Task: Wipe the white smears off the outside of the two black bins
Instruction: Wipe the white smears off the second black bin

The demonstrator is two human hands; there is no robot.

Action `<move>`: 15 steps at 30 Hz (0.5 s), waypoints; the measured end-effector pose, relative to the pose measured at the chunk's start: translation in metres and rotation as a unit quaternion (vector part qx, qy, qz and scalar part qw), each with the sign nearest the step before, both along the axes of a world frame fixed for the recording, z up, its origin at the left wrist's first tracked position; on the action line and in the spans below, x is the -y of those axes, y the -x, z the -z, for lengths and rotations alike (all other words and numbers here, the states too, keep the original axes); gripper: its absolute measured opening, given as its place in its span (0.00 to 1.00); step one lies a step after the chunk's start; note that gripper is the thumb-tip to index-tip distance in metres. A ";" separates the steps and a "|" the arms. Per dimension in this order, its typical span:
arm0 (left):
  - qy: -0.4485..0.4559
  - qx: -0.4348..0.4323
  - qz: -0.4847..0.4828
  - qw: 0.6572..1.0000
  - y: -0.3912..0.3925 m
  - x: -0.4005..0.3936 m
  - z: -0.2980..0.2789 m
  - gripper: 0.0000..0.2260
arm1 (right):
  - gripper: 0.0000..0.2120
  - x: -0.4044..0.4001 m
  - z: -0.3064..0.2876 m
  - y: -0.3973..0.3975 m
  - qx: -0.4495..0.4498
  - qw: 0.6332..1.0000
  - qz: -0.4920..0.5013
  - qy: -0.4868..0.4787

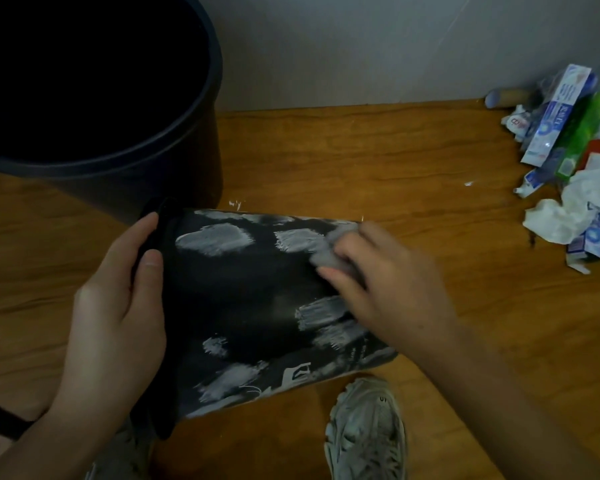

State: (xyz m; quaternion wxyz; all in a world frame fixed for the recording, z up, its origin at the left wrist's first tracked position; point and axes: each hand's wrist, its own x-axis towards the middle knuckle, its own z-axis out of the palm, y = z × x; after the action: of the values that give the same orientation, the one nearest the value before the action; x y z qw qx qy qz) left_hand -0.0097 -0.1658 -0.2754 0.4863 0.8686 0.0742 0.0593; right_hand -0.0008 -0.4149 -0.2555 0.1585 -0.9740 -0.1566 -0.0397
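Head view: one black bin [250, 306] lies on its side on the wooden floor [361, 161], rim toward the person's left and base toward the right. Its upward-facing wall carries several white smears [215, 239]: two patches along the far edge, one streaked patch near the base on the near side, and smaller patches toward the near edge close to a white printed mark.

The left hand [118, 306] grips the rim of the lying bin, thumb laid on the outer wall and fingers curled over the rim edge. The right hand [388, 282] is at the base end of the same bin, fingers curled round a small grey pad [333, 251] and pressing it against the wall beside the far smear. This hand is blurred, so the exact finger positions cannot be told.

A second black bin [118, 161] stands upright just behind the lying bin, at its rim end, open mouth facing up; the visible part of its wall looks dark, and smears on it cannot be judged.

Well to the right of the lying bin, against the wall [361, 46], sits a heap of toothpaste boxes [558, 112], tubes and crumpled white tissue [568, 209]. A grey sneaker [368, 431] is on the floor just in front of the lying bin's base end.
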 end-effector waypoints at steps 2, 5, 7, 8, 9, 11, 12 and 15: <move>0.010 -0.007 -0.002 1.000 -0.001 0.000 0.001 0.17 | 0.11 -0.029 0.001 -0.001 0.014 0.999 -0.038 -0.024; 0.012 -0.011 0.000 1.000 -0.001 -0.001 0.000 0.17 | 0.12 -0.050 0.005 0.001 0.018 0.996 -0.044 -0.069; 0.010 -0.012 0.001 1.000 0.000 0.000 -0.003 0.17 | 0.11 -0.039 0.007 0.003 -0.003 0.997 -0.002 -0.077; 0.011 -0.013 0.001 1.000 0.000 0.000 -0.005 0.17 | 0.09 -0.028 0.007 0.004 -0.012 0.997 0.027 -0.066; 0.018 -0.016 0.001 1.000 0.001 0.000 -0.007 0.17 | 0.08 -0.015 0.006 0.004 -0.020 0.997 0.056 -0.049; 0.043 -0.027 0.002 0.999 0.004 0.001 -0.011 0.17 | 0.07 0.007 0.001 0.006 -0.032 0.995 0.094 -0.024; 0.046 -0.030 0.004 0.998 0.006 0.002 -0.012 0.17 | 0.07 0.011 -0.002 0.007 -0.028 0.995 0.099 -0.013; 0.033 -0.031 0.012 0.999 0.008 0.003 -0.014 0.16 | 0.09 -0.012 -0.006 0.007 -0.018 0.997 0.069 0.014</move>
State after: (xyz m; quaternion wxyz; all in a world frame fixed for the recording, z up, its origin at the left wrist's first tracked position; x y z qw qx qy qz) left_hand -0.0180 -0.1689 -0.2615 0.5126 0.8544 0.0811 0.0243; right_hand -0.0083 -0.4025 -0.2492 0.1447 -0.9852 -0.0863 -0.0310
